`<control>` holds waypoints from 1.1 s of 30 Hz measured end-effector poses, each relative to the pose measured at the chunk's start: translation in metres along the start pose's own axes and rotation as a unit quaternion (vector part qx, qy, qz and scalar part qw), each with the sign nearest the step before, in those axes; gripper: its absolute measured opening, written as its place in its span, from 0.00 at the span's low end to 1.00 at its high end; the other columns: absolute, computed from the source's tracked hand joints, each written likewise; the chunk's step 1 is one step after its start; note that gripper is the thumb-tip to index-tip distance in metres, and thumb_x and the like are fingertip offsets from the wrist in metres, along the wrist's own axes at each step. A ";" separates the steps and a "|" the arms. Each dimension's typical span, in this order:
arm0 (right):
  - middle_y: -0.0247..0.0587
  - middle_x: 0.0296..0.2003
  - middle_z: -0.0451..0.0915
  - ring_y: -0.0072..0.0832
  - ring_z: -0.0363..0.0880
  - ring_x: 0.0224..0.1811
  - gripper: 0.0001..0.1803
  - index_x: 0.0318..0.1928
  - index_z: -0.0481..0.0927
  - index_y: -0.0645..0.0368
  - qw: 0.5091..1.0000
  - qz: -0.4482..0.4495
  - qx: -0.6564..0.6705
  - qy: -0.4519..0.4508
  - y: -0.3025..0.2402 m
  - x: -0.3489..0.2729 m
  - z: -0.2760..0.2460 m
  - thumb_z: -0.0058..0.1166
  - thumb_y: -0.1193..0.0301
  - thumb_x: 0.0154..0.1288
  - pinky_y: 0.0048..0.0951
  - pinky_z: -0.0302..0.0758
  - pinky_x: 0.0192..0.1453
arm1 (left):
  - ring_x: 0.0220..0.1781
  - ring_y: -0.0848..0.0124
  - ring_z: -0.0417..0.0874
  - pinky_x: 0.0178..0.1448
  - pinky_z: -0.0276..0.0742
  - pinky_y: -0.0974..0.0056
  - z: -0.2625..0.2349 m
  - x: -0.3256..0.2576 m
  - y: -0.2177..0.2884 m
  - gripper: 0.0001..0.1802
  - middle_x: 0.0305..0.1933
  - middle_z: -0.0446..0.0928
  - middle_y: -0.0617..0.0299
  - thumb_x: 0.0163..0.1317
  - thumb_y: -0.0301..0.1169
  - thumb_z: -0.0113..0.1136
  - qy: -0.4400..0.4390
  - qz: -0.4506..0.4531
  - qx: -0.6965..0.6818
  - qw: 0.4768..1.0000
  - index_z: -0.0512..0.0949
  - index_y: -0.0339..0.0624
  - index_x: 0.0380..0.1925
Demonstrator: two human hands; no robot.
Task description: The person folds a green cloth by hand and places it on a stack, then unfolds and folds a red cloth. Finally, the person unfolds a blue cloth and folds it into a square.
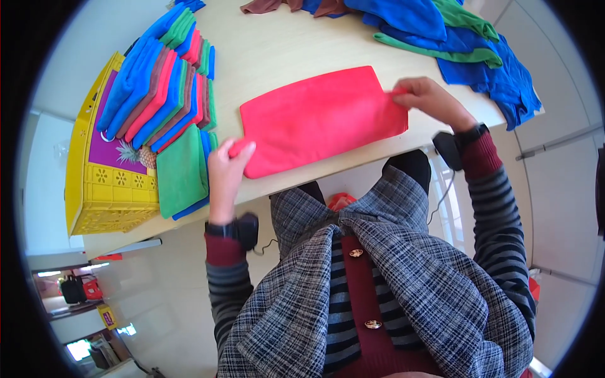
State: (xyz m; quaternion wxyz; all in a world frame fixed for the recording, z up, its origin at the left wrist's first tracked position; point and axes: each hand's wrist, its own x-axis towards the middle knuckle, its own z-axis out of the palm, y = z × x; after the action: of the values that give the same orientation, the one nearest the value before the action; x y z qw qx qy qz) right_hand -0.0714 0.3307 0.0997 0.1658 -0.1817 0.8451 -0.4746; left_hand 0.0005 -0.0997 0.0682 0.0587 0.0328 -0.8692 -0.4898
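Note:
A red cloth (pixel 315 120), folded into a wide rectangle, lies on the table in front of me, close to its near edge. My left hand (pixel 228 165) pinches the cloth at its near left corner, thumb and fingers closed. At the opposite end, my right hand (pixel 423 99) grips the right edge between thumb and fingers and looks slightly blurred. Just left of my left hand lies a folded green cloth (pixel 181 169) with a blue one under it.
Stacks of folded coloured cloths (pixel 167 88) stand at the left, against a yellow plastic basket (pixel 113 198). Loose blue and green cloths (pixel 454 50) are heaped at the far right, some hanging over the edge of the pale table (pixel 252 57). Brown cloth (pixel 271 6) lies at the back.

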 end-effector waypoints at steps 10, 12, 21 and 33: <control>0.36 0.32 0.83 0.22 0.80 0.31 0.18 0.48 0.83 0.66 0.981 0.106 -0.093 0.133 0.066 0.120 0.020 0.60 0.62 0.69 0.26 0.77 0.38 | 0.33 0.77 0.83 0.40 0.79 0.70 0.046 0.108 -0.063 0.13 0.35 0.85 0.61 0.65 0.29 0.66 0.055 -0.023 -0.029 0.998 0.82 0.28 0.42; 0.36 0.31 0.83 0.23 0.81 0.30 0.19 0.51 0.82 0.65 0.973 0.098 -0.107 0.180 0.073 0.121 0.023 0.60 0.61 0.69 0.27 0.77 0.36 | 0.32 0.77 0.83 0.39 0.79 0.69 0.045 0.116 -0.068 0.14 0.33 0.85 0.60 0.64 0.30 0.67 0.062 0.008 0.010 0.998 0.81 0.28 0.44; 0.51 0.33 0.86 0.42 0.86 0.35 0.24 0.58 0.78 0.59 0.948 0.133 -0.135 0.257 0.051 0.048 0.070 0.57 0.58 0.68 0.39 0.81 0.43 | 0.44 0.50 0.87 0.48 0.81 0.52 0.048 0.067 -0.060 0.27 0.44 0.85 0.43 0.64 0.33 0.65 0.118 -0.013 0.144 0.982 0.72 0.37 0.62; 0.50 0.35 0.85 0.48 0.85 0.35 0.16 0.57 0.74 0.57 0.865 0.059 -0.355 0.349 0.042 0.013 0.118 0.51 0.68 0.72 0.49 0.79 0.42 | 0.41 0.47 0.87 0.44 0.82 0.49 0.058 0.009 -0.039 0.30 0.46 0.84 0.46 0.68 0.29 0.58 0.162 0.057 0.303 0.938 0.64 0.49 0.69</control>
State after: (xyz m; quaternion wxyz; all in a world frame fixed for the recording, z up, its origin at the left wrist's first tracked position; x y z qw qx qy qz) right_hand -0.0356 0.2569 0.0036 -0.1881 -0.0003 0.9683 -0.1644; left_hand -0.0164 -0.0718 0.0052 0.2138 0.0778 -0.9555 -0.1876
